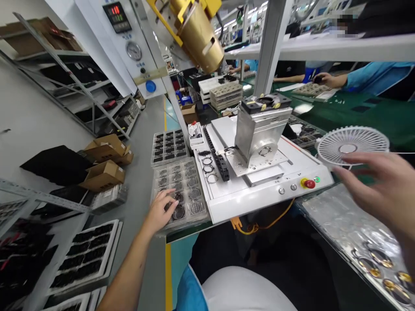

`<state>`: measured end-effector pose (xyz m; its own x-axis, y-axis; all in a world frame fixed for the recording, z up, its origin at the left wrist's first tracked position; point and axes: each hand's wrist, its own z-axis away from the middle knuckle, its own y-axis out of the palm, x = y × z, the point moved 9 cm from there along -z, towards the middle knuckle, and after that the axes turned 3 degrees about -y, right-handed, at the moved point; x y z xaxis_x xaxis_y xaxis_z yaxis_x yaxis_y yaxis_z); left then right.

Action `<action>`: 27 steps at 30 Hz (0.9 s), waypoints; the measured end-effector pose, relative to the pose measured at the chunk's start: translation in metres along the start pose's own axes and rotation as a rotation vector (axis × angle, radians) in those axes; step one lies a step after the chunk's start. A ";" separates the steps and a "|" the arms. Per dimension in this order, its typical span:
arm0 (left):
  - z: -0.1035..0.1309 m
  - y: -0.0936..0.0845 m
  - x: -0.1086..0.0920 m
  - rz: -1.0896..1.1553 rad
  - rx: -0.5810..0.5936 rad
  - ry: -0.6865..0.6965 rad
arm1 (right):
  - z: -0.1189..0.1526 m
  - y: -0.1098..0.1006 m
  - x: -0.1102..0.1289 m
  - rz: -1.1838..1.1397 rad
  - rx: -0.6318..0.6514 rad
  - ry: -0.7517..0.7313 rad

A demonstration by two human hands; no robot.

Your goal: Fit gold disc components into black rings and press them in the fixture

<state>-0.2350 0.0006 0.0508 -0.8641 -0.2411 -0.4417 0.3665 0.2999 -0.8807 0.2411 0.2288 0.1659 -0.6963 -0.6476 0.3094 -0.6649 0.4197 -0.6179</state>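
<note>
My left hand (163,210) is over a clear plastic tray (202,214) of round compartments holding thin rings. Its bent fingers are apart, near a dark ring (178,212) in the front row; whether they touch it is unclear. My right hand (382,185) is raised at the right, fingers apart and nothing in them, in front of a white round fan (353,144). Between my hands stands a white machine base (233,203) carrying a metal block fixture (261,134) with a black top plate. Several loose rings (208,169) lie on the base's left side.
A gold cylinder (202,41) hangs above the fixture. A red stop button (309,184) is on the base's front. Ringed lenses (369,266) lie on a plastic-covered tray at right. Another tray (170,146) holds black parts. Co-workers' arms (333,80) are across the bench.
</note>
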 end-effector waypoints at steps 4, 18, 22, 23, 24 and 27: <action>0.001 -0.012 -0.007 0.201 -0.114 0.050 | -0.103 0.031 0.076 -0.215 -0.060 -0.259; -0.091 -0.102 -0.174 0.346 -0.390 0.465 | -0.217 0.077 0.099 -0.604 0.323 -0.251; -0.162 -0.103 -0.275 0.259 -0.307 0.582 | -0.182 0.056 0.078 -0.741 0.118 -0.109; -0.180 -0.099 -0.297 0.217 -0.274 0.598 | -0.171 0.051 0.075 -0.758 0.108 -0.090; -0.196 -0.094 -0.317 0.169 -0.248 0.612 | -0.160 0.045 0.073 -0.770 0.104 -0.072; -0.232 -0.072 -0.357 0.020 -0.135 0.597 | -0.128 0.026 0.061 -0.771 0.098 -0.009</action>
<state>-0.0335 0.2793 0.3116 -0.9158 0.3127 -0.2520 0.3717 0.4226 -0.8266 0.1470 0.2818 0.2612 -0.0442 -0.7390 0.6723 -0.9332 -0.2097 -0.2919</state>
